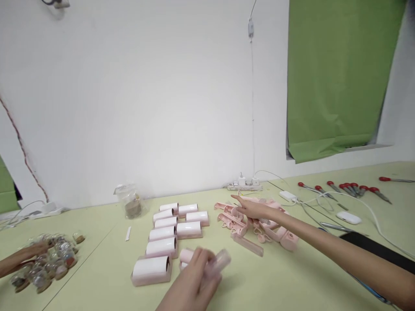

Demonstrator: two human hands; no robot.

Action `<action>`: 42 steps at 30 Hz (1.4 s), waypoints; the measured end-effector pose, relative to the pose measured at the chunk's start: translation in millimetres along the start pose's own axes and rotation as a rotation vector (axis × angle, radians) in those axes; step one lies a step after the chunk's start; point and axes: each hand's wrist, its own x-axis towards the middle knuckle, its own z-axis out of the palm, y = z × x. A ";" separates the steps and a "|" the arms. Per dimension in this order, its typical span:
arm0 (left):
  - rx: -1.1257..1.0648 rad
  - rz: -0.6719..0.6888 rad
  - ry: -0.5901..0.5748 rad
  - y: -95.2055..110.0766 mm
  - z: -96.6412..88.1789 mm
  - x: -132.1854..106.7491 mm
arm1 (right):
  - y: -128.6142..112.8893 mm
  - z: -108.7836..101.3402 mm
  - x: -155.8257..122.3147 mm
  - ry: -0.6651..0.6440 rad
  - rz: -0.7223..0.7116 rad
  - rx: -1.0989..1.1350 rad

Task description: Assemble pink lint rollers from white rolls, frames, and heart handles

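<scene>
My left hand [197,276] is low in the middle of the view, its fingers wrapped round a pale pink lint roller [218,261] with a clear cover, held just above the table. My right hand [252,209] reaches forward with fingers stretched out over a heap of pink handles and covers [256,229], touching or nearly touching its top. Left of the heap lie two rows of white rolls in pink holders [168,233].
Another person's hand [30,252] rests at the far left by a cluster of small corked glass jars [52,263]. A plastic bag [129,201], a power strip [244,186], white cables, red-handled screwdrivers [346,189] and a white case [348,217] lie at the back and right.
</scene>
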 end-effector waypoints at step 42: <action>-0.959 -0.223 0.607 -71.5 71.9 41.3 | -62.2 101.1 -20.8 0.245 -0.434 0.321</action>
